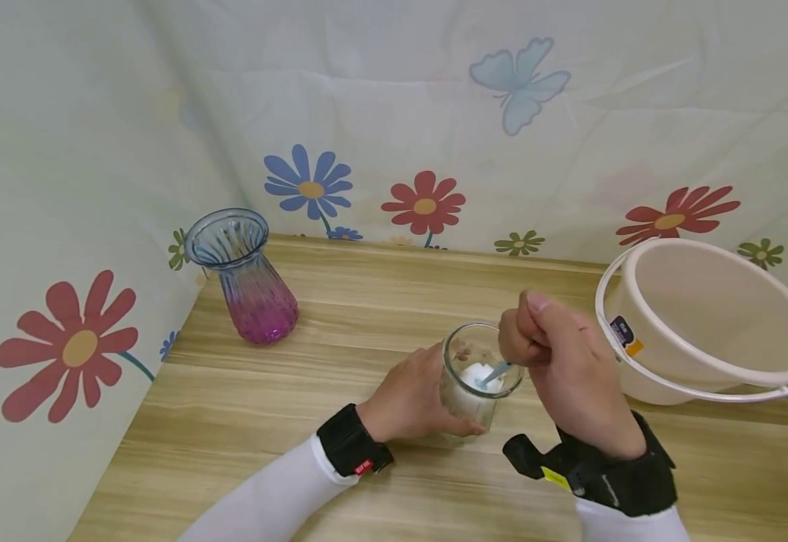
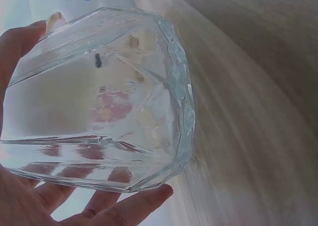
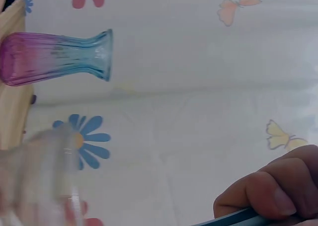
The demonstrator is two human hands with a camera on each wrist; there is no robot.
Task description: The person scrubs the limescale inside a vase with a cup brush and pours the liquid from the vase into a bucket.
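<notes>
My left hand [image 1: 410,395] grips a clear drinking glass [image 1: 470,408] from the left side, its fingers around the wall. The glass has flat facets and a thick base, as the left wrist view shows; whether the base touches the table cannot be told. Above the rim, my right hand [image 1: 573,369] is curled around the blue handle [image 1: 500,372] of what looks like a sponge brush. Its white head [image 1: 477,375] sits down inside the glass. The right wrist view shows curled fingers [image 3: 271,193] on the handle, with the glass blurred at lower left.
A fluted vase [image 1: 258,293], blue at the top and purple below, stands at the back left. To the right is a cream bucket [image 1: 658,316] with a white handle, close to my right hand. A flower-printed cloth [image 1: 366,98] hangs behind the wooden table [image 1: 339,301].
</notes>
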